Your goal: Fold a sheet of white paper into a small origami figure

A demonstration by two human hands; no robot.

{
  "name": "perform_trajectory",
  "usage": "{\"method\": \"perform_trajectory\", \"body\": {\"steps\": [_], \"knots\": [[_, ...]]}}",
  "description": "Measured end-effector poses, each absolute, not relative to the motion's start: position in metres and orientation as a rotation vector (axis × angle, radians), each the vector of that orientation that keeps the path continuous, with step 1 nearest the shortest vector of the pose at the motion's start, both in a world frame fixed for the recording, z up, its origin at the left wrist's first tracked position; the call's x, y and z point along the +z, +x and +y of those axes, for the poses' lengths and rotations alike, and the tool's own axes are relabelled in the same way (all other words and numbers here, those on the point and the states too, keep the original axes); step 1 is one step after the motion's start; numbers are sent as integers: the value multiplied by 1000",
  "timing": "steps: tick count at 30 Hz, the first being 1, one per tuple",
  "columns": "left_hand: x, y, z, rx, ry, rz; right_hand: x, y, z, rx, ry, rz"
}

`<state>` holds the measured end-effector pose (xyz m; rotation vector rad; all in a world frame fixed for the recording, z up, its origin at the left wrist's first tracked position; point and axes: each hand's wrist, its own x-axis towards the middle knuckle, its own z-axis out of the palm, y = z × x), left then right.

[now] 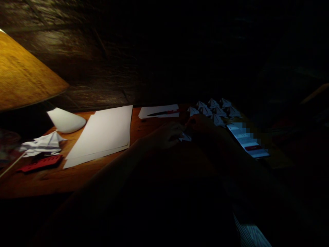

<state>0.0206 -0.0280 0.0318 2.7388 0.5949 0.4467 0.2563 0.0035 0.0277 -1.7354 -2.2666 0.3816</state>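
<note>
The scene is very dark, lit only by a lamp at the left. My left hand (pixel 166 135) and my right hand (pixel 202 124) meet over the wooden table (pixel 77 178), both pinching a small folded white paper piece (pixel 185 137) between their fingertips. Just beyond my right hand lie several finished folded paper shapes (pixel 214 109) in a cluster. A stack of blank white sheets (pixel 102 135) lies to the left of my left hand.
A yellow lampshade (pixel 23 75) hangs at the far left. Below it are a white cone-like object (pixel 66 120), crumpled paper (pixel 42 144) and a red flat item (pixel 41 163). A knife or scissors rests on paper (pixel 159 112). A lit phone (pixel 248 140) lies at right.
</note>
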Motion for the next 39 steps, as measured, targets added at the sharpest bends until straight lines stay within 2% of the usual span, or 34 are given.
{"method": "perform_trajectory", "body": {"steps": [22,39], "knots": [[27,19,-23,499,2734,560,33,239,-5,355,-1958,-2097],[31,22,-27,470,2734,608,32,242,-3,395,-1898,-2079]]}}
